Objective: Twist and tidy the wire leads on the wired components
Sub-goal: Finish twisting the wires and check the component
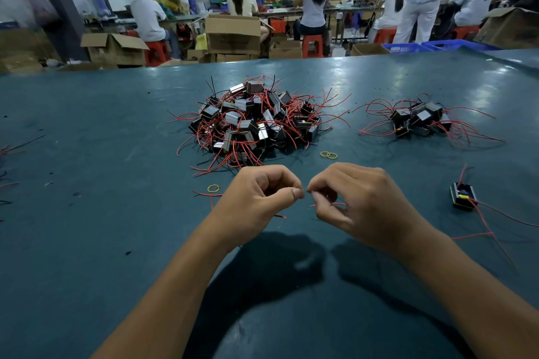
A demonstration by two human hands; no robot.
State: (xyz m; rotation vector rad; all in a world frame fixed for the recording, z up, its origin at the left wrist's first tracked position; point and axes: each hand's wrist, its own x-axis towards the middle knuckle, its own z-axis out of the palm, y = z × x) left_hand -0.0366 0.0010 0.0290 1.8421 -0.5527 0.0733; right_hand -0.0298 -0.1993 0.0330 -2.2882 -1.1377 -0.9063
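**At a teal workbench, two hands pinch the ends of thin red leads**

On the near middle of a scuffed, glossy teal table (87,131), a person's left hand (256,198) and right hand (358,204) meet almost thumb to thumb, fingers curled; each pinches a thin red wire lead (335,204) between thumb and forefinger, the leads trailing beneath the hands, and whether a component hangs from them cannot be told; both hands throw dark shadows on the surface toward the near edge. Beyond the hands, at the table's centre, rises a large heap of wired components (250,122), black blocks tangled in red and black leads; a smaller heap (420,121) lies well apart to the far right; a single component (462,197) sits alone at the right, its red leads running toward the near right. Yellow rubber bands dot the top: a pair (329,155) just near of the large heap, one (213,188) left of the left hand. Past the far edge, the workshop floor holds open cardboard boxes (233,33), red stools (312,45) and blue crates (437,46); workers in white caps (313,0) sit with their backs turned at long tables, under large windows at the far left.
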